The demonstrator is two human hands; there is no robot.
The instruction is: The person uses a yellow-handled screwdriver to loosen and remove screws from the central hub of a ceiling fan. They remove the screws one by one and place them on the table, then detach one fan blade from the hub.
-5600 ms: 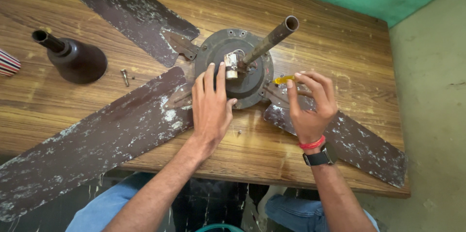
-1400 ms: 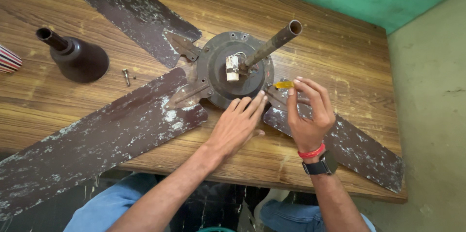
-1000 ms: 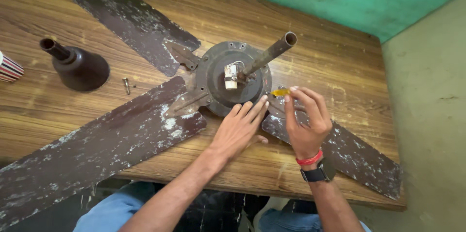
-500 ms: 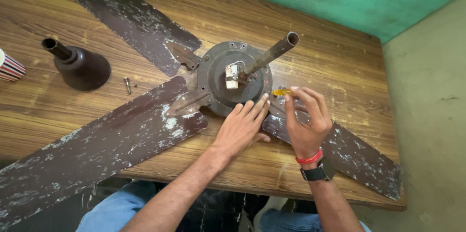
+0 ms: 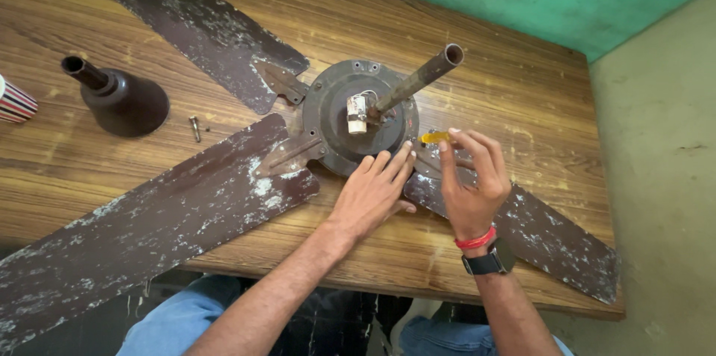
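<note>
Ceiling fan motor (image 5: 356, 119), probably heavy, rigid metal, lay on tabletop (image 5: 485, 80); left hand (image 5: 371, 193) rested open against its rim, right hand (image 5: 470, 184) pinched a small yellow screwdriver (image 5: 433, 137); best held by rim.

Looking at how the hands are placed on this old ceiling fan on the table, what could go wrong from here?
1. The right hand turns a yellow-handled screwdriver close to the left hand on the motor housing; a slip may jab the fingers.
2. The loose screw near the dark canopy cup could roll off and get lost.
3. One blade overhangs the table edge; a knock might shift the fan.
</note>
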